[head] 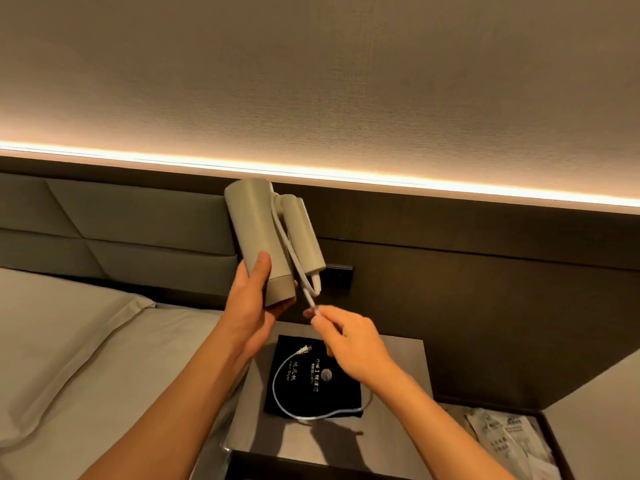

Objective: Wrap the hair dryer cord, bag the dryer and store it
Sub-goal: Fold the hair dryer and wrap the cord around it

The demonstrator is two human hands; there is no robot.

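Hands wrapping a hair dryer [258, 233] cord [300, 279] above a nightstand [398, 358].
Left hand [251, 306] clasps the barrel; right hand [349, 341] pinches the cord. Black bag [332, 386] and plug [304, 349] lie lower centre.

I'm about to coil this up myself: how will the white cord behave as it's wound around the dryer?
The cord looks floppy: it droops in a loose arc down to the black bag. It probably springs back a little, given its rounded loop by the handle. The plug end may swing while the right hand pulls.
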